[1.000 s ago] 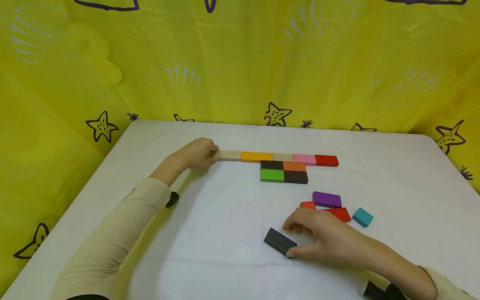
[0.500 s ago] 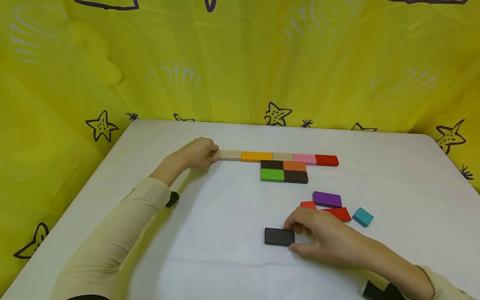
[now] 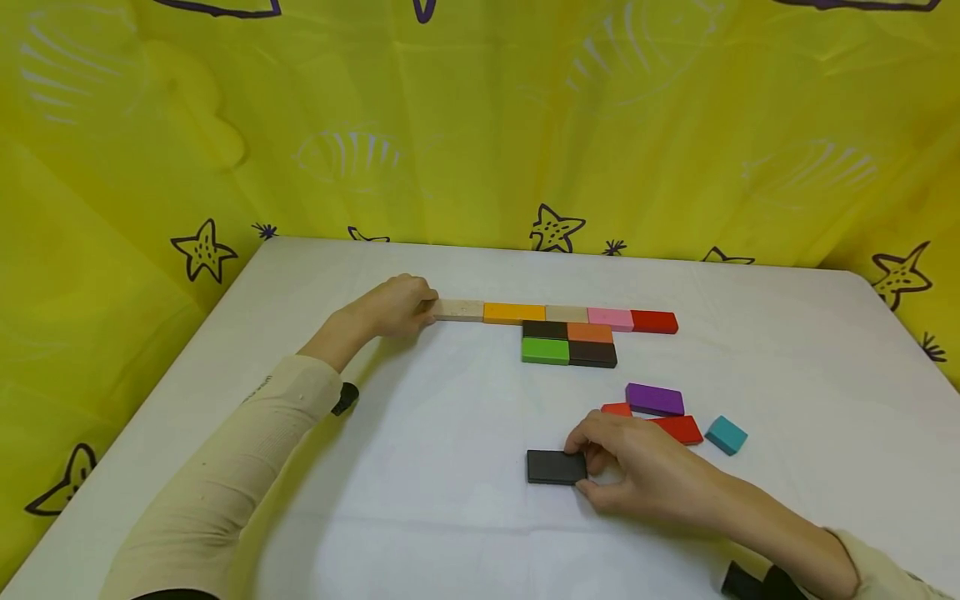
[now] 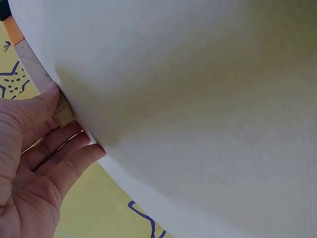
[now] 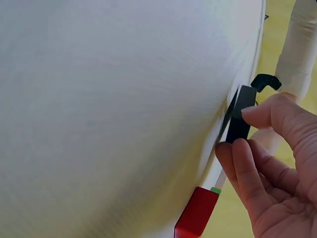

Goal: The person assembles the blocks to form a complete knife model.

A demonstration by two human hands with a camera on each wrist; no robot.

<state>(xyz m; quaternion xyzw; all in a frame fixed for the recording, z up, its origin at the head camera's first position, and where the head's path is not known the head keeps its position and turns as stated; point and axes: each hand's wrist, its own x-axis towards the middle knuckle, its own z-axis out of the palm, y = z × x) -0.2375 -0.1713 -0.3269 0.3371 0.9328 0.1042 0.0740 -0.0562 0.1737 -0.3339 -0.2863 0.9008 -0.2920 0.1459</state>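
Note:
My left hand pinches the left end of a pale wooden block, which heads a row on the table. In the left wrist view, thumb and fingers lie either side of the end of a wooden block. Orange-yellow, pale, pink and red blocks continue the row rightward. My right hand grips the right end of a black block nearer the front. Thumb and fingertips hold that black block in the right wrist view.
Below the row, two dark blocks, a green block and an orange one lie together. Beside my right hand are a purple block, red pieces and a teal block. A yellow curtain hangs behind the white table.
The black block has turned from a slant to lie about level with the row, and has shifted slightly up. My right fingers have come onto its right end. The left hand stays put.

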